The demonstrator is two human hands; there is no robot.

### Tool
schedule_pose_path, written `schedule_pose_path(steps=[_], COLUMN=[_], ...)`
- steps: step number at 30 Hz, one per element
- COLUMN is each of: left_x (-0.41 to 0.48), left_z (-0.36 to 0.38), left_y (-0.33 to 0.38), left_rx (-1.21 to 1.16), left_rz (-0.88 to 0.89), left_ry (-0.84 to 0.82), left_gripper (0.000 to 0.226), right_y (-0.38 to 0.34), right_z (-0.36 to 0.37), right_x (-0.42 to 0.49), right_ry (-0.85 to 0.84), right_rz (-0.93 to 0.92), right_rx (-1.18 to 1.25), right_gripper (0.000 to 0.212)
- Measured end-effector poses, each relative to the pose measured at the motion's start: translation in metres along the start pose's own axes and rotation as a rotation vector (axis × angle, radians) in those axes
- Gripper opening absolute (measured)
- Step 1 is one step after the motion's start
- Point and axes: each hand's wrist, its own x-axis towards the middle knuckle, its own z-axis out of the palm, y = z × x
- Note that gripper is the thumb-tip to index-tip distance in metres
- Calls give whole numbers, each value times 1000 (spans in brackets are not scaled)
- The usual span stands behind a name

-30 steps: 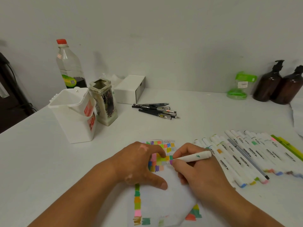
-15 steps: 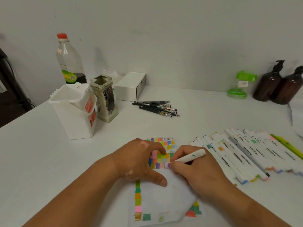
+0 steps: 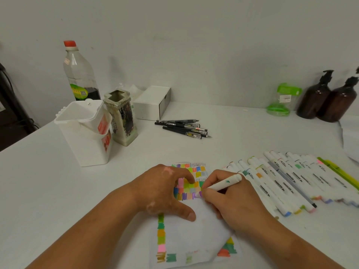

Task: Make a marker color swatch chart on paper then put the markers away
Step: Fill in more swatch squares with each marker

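A sheet of white paper (image 3: 196,235) lies near the table's front edge, covered at its far end with small colour swatches (image 3: 191,188) and with more swatches down its left side. My left hand (image 3: 165,193) presses flat on the paper, fingers spread. My right hand (image 3: 231,200) grips a white marker (image 3: 226,183) with its tip down on the swatch grid's lower right. A row of white markers (image 3: 291,179) lies side by side to the right.
A white plastic holder (image 3: 87,133) and a square ceramic vase (image 3: 121,117) stand at the left, a bottle (image 3: 79,72) behind them. Black pens (image 3: 184,128) lie mid-table near a white box (image 3: 153,102). Two brown pump bottles (image 3: 328,98) stand far right.
My right hand with the marker has shifted slightly left and toward me over the swatch grid. My left hand has stayed pressed on the paper.
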Motion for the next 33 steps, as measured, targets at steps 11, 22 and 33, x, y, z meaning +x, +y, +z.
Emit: schedule_pose_path(steps=[11, 22, 33], left_x=[2, -1, -1], left_z=[4, -2, 1], left_y=[-5, -10, 3], left_rx=[20, -759, -964], left_rz=[-4, -86, 45], left_ry=[10, 301, 198], left_gripper=[87, 32, 26], right_y=[0, -1, -5], right_z=[0, -35, -46], right_x=[-1, 5, 4], right_ry=[0, 154, 92], right_rz=[12, -59, -65], right_rx=[-2, 480, 744], right_gripper=[10, 16, 14])
